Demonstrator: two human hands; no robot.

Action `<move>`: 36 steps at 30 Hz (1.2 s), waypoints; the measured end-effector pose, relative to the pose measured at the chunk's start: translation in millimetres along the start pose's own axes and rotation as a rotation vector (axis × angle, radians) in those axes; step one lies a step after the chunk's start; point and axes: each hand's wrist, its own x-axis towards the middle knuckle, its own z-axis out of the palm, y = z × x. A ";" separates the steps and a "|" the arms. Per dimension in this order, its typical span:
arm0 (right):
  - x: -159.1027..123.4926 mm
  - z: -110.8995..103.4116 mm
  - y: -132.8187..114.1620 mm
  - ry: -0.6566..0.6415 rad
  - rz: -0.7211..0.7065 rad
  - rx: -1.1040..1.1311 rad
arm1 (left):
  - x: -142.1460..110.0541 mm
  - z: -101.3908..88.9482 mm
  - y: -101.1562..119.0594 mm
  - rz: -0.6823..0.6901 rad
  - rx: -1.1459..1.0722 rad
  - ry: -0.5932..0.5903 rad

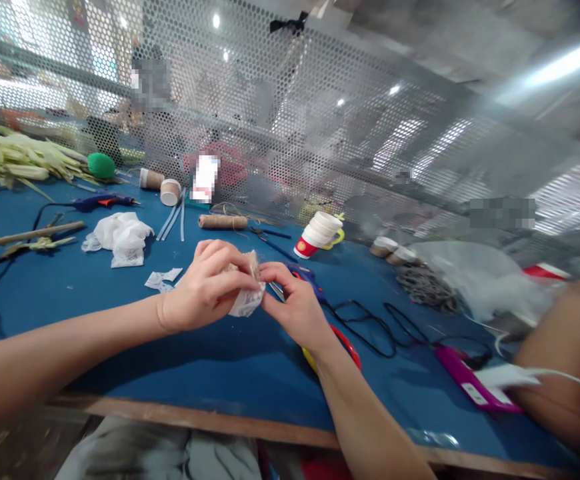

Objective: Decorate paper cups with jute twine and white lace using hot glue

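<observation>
Head cam: you have the burlap piece [254, 262] up over the blue table [275, 393], approx. centre, betw. both hands, w/ white lace [247, 305] against its lower part. L hand [211, 283]: fingers curled round the piece, holding it. R hand [294, 301]: thumb & forefinger narrow, nipping the piece's R edge; exact contact partly hidden. Progress, my read: partway. Done: lace is set against the burlap, at least on the side facing cam. Left, prob.: fixing & neatening that lace; can't tell if glue's on it or if it goes all the way rnd. Lace scraps [163, 280] lie just beyond your L wrist, so some cutting looks done; bunched white cloth [123, 233] lies farther L. Scissors w/ red & yellow handles [350, 350] are partly under your R wrist, unheld; glue gun [103, 202] at back L, also idle. Brown-wrapped cup [171, 192] at back, nr twine roll [223, 221], shows no lace on visible side; can't say if it needs any.
</observation>
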 end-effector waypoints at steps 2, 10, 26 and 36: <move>-0.5 -0.7 -1.7 0.003 -0.011 0.004 | 3.2 -2.1 2.7 -0.138 -0.100 0.008; -3.5 -2.5 -9.9 -0.053 -0.017 0.036 | 12.9 -3.8 1.3 -0.670 -0.494 0.026; -7.1 -3.4 -13.0 -0.103 -0.051 0.030 | 14.9 -2.0 -4.1 -0.870 -0.652 -0.005; -7.6 -4.5 -16.1 -0.100 -0.098 0.002 | 15.1 -0.8 -6.3 -0.872 -0.672 -0.020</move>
